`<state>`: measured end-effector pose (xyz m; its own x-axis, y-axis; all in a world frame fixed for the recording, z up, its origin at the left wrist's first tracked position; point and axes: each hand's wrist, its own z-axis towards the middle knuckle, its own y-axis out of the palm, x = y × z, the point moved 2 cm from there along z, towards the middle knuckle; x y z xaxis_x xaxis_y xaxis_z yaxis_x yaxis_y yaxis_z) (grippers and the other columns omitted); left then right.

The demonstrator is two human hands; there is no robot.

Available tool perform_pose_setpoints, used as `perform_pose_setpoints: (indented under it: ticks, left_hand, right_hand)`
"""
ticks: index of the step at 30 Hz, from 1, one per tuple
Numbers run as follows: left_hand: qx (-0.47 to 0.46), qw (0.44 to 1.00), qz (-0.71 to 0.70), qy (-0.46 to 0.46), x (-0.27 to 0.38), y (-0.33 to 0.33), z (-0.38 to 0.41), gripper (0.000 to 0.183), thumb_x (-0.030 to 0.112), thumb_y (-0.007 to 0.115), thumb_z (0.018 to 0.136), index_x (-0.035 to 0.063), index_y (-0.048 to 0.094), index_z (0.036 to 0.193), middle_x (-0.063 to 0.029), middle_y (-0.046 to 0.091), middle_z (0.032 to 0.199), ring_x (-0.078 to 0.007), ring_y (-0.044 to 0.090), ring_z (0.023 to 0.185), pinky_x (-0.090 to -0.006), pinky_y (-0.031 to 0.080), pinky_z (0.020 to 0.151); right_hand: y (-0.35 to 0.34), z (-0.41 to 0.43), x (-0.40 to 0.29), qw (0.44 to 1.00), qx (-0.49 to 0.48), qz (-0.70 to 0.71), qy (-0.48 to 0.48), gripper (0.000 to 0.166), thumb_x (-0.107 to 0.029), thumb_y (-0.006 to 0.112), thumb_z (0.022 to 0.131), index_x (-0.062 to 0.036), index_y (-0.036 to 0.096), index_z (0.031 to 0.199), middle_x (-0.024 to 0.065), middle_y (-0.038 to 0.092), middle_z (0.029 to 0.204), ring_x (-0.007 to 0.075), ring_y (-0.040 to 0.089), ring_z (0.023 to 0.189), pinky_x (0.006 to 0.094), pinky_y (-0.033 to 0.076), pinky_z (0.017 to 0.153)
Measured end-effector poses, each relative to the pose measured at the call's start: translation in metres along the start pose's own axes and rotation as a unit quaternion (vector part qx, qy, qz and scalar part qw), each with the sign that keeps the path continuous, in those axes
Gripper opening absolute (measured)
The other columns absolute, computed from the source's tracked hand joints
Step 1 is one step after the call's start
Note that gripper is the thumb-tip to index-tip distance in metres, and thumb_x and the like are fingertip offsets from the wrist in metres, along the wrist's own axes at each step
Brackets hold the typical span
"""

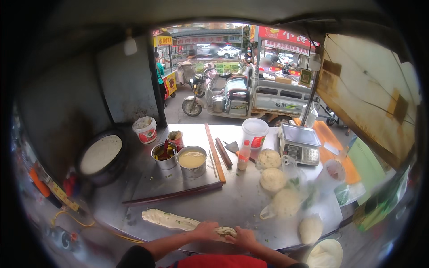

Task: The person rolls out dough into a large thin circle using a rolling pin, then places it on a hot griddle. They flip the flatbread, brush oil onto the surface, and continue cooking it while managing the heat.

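Observation:
A long roll of dough [171, 219] with green flecks lies across the front of the metal worktop. Around its middle closes my left hand [205, 231]. My right hand [244, 238] grips the right end, where the dough looks twisted and its layers with green bits show. To the right, several pale dough balls [273, 179] rest on the worktop, the lower ones blurred by haze. Another oval dough piece [310, 229] lies near the front right edge.
Behind stand a metal pot of pale paste [191, 160], a pot of dark oil [164, 155], a plastic bottle [244, 155], a wooden rolling pin [224, 153], a white bucket [255, 132] and a digital scale [299, 144]. A round pan [101, 155] holding dough is at left. Wooden strips [214, 152] edge a raised board.

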<state>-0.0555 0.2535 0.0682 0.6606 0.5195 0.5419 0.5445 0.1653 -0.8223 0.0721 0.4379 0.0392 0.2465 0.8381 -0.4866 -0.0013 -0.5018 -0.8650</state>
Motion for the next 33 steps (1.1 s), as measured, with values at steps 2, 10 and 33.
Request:
perform_pose_setpoints:
  ticks: [2,10,33]
  left_hand:
    - [-0.004,0.999,0.015,-0.043,0.007,0.008,0.007,0.05,0.056,0.073,0.078,0.0102,0.069,0.097,-0.0161,0.07,0.104,-0.0375,0.065,0.1,-0.0452,0.049,0.088]
    - [0.081,0.991,0.065,0.088,0.01,0.057,0.015,0.048,0.057,0.069,0.083,0.0113,0.066,0.096,-0.0147,0.069,0.094,-0.0367,0.065,0.093,-0.0468,0.047,0.083]
    - [0.121,0.978,0.161,-0.042,-0.017,0.021,0.011,0.053,0.06,0.062,0.087,0.0081,0.065,0.079,-0.0152,0.067,0.076,-0.0379,0.066,0.079,-0.0498,0.05,0.072]
  right_hand:
    - [0.005,-0.009,0.006,1.0,0.022,0.006,0.003,0.063,-0.068,0.064,0.082,-0.0048,0.062,0.08,0.0217,0.07,0.087,0.0438,0.067,0.081,0.0538,0.051,0.071]
    - [0.016,-0.054,0.045,0.983,0.105,-0.024,-0.147,0.042,-0.049,0.068,0.086,-0.0094,0.06,0.095,0.0168,0.065,0.078,0.0382,0.066,0.083,0.0508,0.051,0.066]
    - [-0.325,-0.157,0.32,0.952,0.163,-0.163,0.201,0.059,-0.065,0.083,0.061,-0.0103,0.074,0.081,0.0126,0.071,0.076,0.0314,0.07,0.074,0.041,0.055,0.068]
